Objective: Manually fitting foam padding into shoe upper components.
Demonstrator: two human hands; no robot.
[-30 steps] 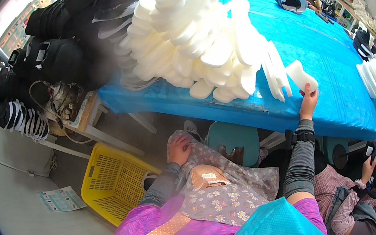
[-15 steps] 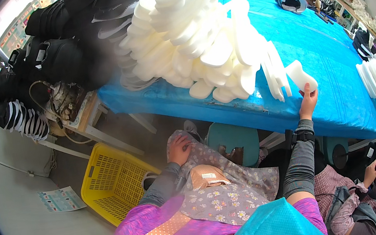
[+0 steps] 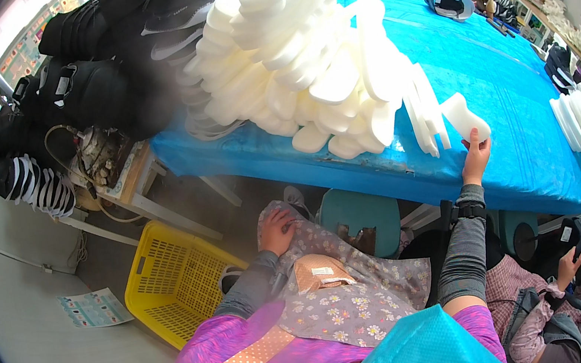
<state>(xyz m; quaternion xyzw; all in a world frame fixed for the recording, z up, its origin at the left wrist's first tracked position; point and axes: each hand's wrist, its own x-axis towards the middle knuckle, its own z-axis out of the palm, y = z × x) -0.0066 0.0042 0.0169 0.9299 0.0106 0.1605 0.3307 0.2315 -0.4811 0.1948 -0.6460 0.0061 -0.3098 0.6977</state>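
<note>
My right hand (image 3: pixel 476 156) has its fingers closed round the near end of a white foam insole (image 3: pixel 464 118), held at the right of the table's near part. Just left of it, several white insoles (image 3: pixel 424 110) lean in a row against a large heap of the same pale pieces (image 3: pixel 311 66). My left hand (image 3: pixel 277 232) lies over my knee on the grey flowered apron (image 3: pixel 354 307), fingers laid on the cloth and nothing seen in them.
Blue sheeting covers the table (image 3: pixel 496 98). A yellow basket (image 3: pixel 171 289) stands on the floor at left. Stacked black shoe parts (image 3: pixel 96 90) rise beyond it. More white insoles (image 3: pixel 579 123) stand at the right edge. Co-workers sit at the far end and at my right.
My hands and the insole stay in place. A co-worker at the far end has shifted upright, and the co-worker at my right has slightly moved a black item.
</note>
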